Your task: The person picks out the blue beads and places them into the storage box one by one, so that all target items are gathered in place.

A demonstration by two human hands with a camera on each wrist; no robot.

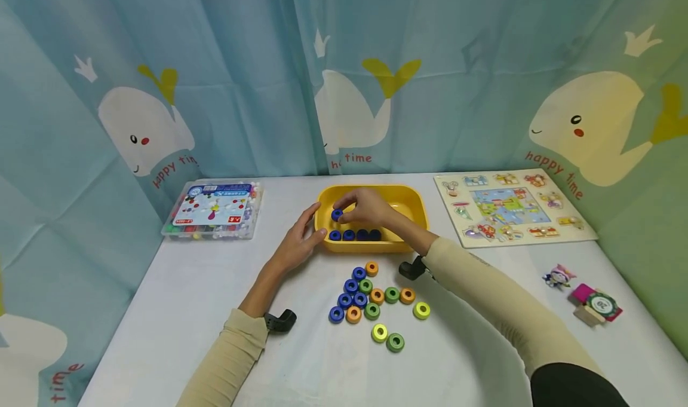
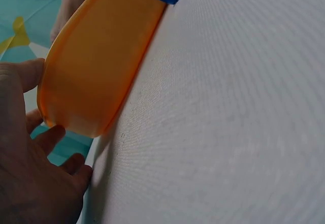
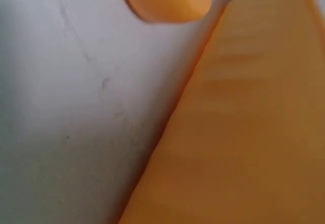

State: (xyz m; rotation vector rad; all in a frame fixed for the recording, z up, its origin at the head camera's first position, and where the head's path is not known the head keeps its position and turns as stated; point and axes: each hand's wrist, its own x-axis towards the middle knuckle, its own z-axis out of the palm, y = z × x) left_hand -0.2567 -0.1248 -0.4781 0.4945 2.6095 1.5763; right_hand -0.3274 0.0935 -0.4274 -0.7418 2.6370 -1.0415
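A yellow plastic tray (image 1: 414,211) stands at the back middle of the table. Inside it, a row of several dark blue rings (image 1: 349,235) lies along the front wall. My right hand (image 1: 368,207) reaches over the tray and pinches a blue ring (image 1: 337,215) between thumb and finger, behind that row. At the tray's left end is my left hand (image 1: 295,244), its thumb by the front corner and its extended fingers along the outside. The left wrist view shows thumb and fingertips touching the tray's outer wall (image 2: 96,61). The right wrist view misses the right fingers.
Loose blue, green, orange and yellow rings (image 1: 365,286) lie before the tray. A clear case of beads (image 1: 212,210) sits at back left, a wooden puzzle board (image 1: 451,207) at back right. Small figures (image 1: 559,277) and stacked blocks (image 1: 596,304) stand near the right edge.
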